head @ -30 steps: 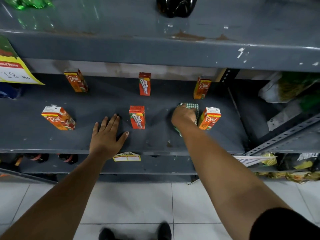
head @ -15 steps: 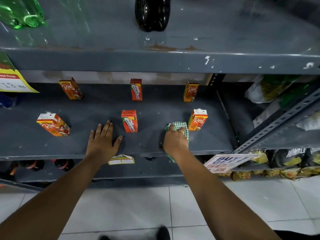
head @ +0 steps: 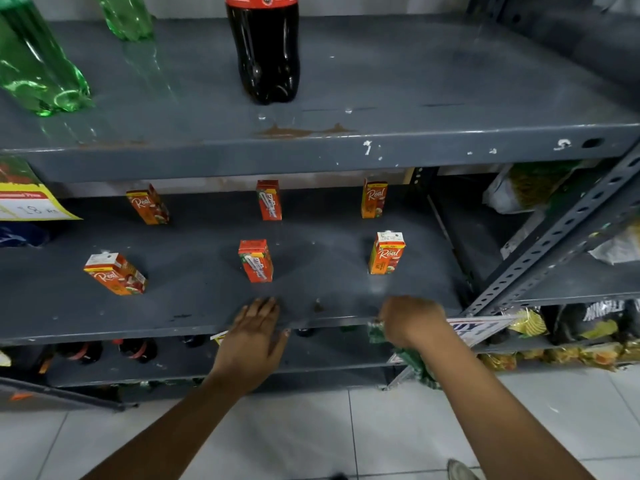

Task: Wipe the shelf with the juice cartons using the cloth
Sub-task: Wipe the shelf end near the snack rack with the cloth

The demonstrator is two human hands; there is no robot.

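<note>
Several small orange and red juice cartons stand spaced out on the grey metal shelf: one at front left, one in the middle, one at front right, others along the back. My right hand is at the shelf's front edge, right of centre, closed on the green checked cloth, which hangs down below the edge under my wrist. My left hand lies flat over the front lip near the middle, fingers together, holding nothing.
A dark cola bottle and green bottles stand on the shelf above. A yellow price tag hangs at left. Snack packets fill the right bay behind a perforated slanting upright. Dark bottles sit on the lower shelf.
My right hand has drawn the cloth from beside the front right carton back to the shelf's front edge, where it now hangs off. My left hand slid back to the lip.
</note>
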